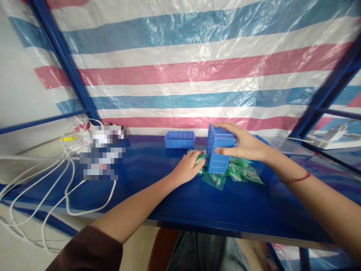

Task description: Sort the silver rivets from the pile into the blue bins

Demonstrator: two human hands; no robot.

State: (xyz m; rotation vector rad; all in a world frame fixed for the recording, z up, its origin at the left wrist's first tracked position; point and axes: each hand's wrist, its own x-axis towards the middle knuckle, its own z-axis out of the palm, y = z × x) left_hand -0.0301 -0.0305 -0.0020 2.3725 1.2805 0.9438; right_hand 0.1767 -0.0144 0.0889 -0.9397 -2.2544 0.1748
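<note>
My right hand (pixel 249 143) grips a blue plastic bin (pixel 218 160) from behind, thumb on one side and fingers over the other. The bin is tipped onto its side, its opening facing left. Small green-tinted clear plastic bags (pixel 245 171) with small pale pieces inside lie in a loose pile under and around it. At the bin's opening, my left hand (pixel 186 167) rests over some bags, thumb and fingers apart. Its fingertips partly cover those bags. How much lies inside the tipped bin is hidden from view.
Another blue bin (pixel 179 140) stands upright at the back of the blue table (pixel 158 195). Part of a blue object (pixel 262 140) shows behind my right wrist, near a clear plastic sheet or lid (pixel 293 146). White cables (pixel 69 188) tangle at the left, beside a blurred-out patch.
</note>
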